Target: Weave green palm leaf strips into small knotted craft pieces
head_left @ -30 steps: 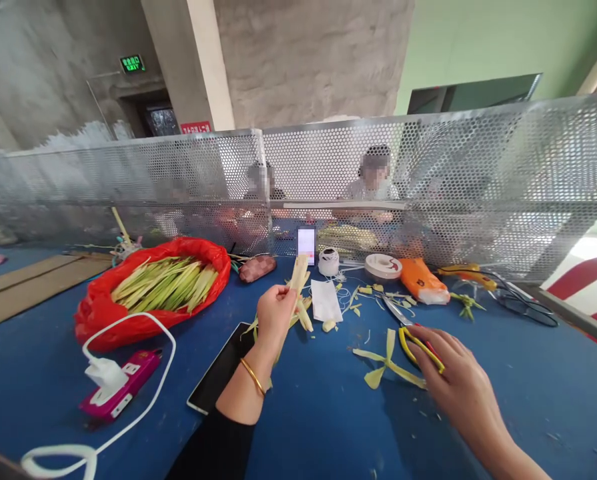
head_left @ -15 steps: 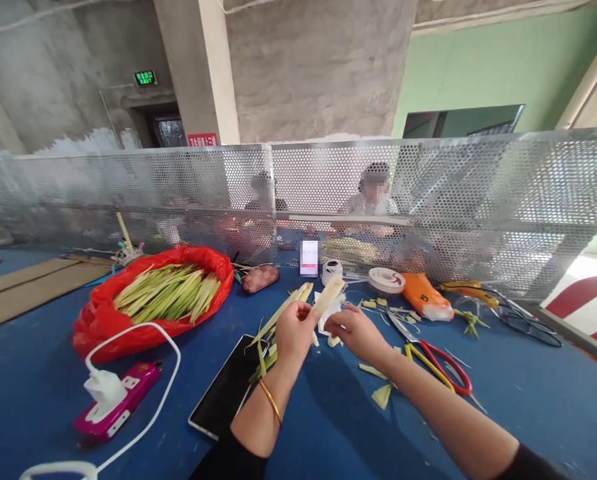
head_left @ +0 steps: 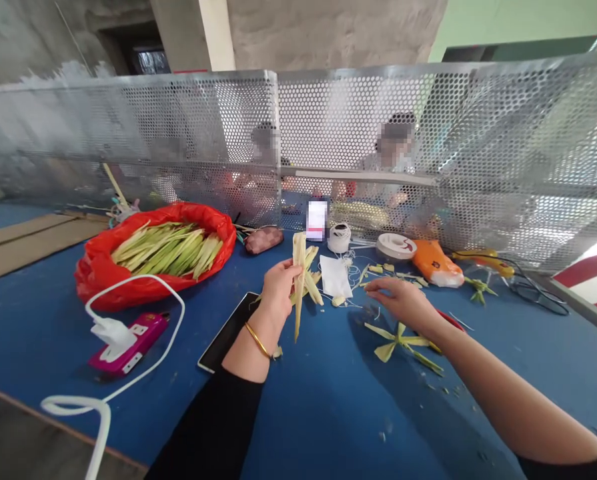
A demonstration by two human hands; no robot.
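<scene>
Two hands: mid-frame, my left hand pinches a pale leaf strip; centre-right, my right hand's grip I can't tell.

head view faces forward-down, seemingly near the table

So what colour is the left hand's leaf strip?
The leaf strip is pale yellow, clearest in head view.
</scene>
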